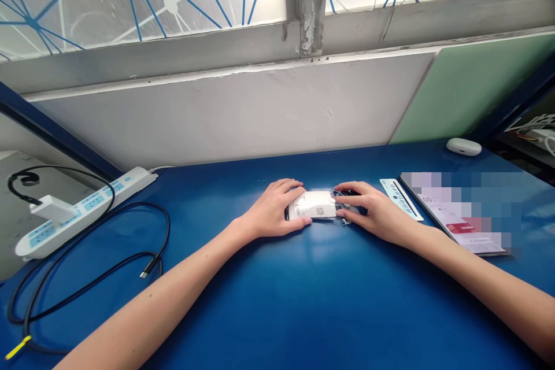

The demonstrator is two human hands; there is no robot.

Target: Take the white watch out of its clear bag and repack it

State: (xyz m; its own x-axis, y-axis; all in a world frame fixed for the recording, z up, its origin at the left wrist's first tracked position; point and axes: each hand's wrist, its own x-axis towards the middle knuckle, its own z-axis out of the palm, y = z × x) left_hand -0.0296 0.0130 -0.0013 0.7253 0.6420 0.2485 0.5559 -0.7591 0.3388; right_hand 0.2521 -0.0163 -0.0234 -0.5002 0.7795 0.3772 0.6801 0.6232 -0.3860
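A small white packet [313,205] with a printed label and a code lies flat on the blue table [277,300], wrapped in clear plastic. My left hand [271,211] cups its left end, fingers curled over the top and thumb along the near edge. My right hand [370,211] holds its right end, fingertips pinching the crinkled plastic there. Both hands rest on the tabletop.
A white power strip [82,208] with a plugged-in adapter lies at the left, its black cable [130,254] looping over the table. At the right lie a paper strip [401,199], a tablet or phone [459,214] with a lit screen and a white oval case [463,146]. A wall stands behind.
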